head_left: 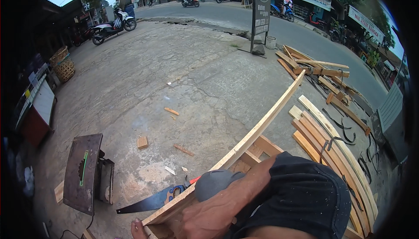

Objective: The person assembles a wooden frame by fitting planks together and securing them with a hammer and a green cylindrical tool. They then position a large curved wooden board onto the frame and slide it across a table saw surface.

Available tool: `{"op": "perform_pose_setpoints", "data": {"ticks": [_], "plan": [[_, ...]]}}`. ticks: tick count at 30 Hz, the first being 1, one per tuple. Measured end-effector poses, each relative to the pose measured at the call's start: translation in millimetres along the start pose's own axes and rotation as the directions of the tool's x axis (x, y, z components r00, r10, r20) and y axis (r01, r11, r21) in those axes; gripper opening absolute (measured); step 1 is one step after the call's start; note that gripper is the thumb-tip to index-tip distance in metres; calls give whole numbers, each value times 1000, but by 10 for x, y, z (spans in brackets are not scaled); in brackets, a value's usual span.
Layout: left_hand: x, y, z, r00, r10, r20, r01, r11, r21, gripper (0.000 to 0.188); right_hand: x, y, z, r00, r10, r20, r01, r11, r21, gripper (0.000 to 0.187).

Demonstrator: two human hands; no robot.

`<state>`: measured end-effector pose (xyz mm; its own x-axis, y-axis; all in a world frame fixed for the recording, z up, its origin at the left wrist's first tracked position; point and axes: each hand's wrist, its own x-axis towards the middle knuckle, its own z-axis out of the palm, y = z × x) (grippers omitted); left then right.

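A long pale wooden plank (244, 145) runs diagonally along the edge of a wooden frame (262, 145) in front of me. At the plank's near end, fingertips of my left hand (138, 229) grip the wood; the rest of that hand is out of view. My right hand (205, 221) is over the frame with its fingers curled, and what they hold is hidden. Beside the plank lies a handsaw (146, 202) with a blue handle. A red-ended object (194, 180) shows by the handle. Dark grey cloth (216, 184) covers part of the frame.
To the left stands a dark saw table (80, 182) with a toothed blade. Offcuts, including a wood block (142, 142), lie on the concrete. Long boards (336, 151) are stacked at right, near black straps (342, 125) and a lumber pile (314, 66). A signboard (261, 7) stands roadside.
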<state>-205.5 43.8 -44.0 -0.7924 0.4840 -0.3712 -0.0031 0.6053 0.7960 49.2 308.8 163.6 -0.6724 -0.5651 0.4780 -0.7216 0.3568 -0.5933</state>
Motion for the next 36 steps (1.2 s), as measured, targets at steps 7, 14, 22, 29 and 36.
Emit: {"op": "perform_pose_setpoints", "data": {"ticks": [7, 14, 22, 29, 36], "plan": [[-8, -75, 62, 1000, 19, 3, -19, 999, -43, 60, -408, 629, 1287, 938, 307, 163, -336, 920, 200, 29], [-69, -3, 37, 1000, -21, -5, 21, 999, -33, 61, -589, 675, 1558, 915, 367, 167, -400, 880, 256, 27], [-35, 0, 72, 999, -37, -15, 37, 999, -36, 62, -724, 589, 1620, 903, 409, 134, -430, 863, 263, 26], [-68, -27, 30, 999, -32, -36, 30, 998, -47, 63, -906, 412, 1602, 897, 430, 104, -442, 865, 237, 25], [83, -199, -3, 1000, 26, -3, -27, 999, -33, 66, -1162, -74, 1361, 845, 535, 9, -533, 841, 87, 23]]}}
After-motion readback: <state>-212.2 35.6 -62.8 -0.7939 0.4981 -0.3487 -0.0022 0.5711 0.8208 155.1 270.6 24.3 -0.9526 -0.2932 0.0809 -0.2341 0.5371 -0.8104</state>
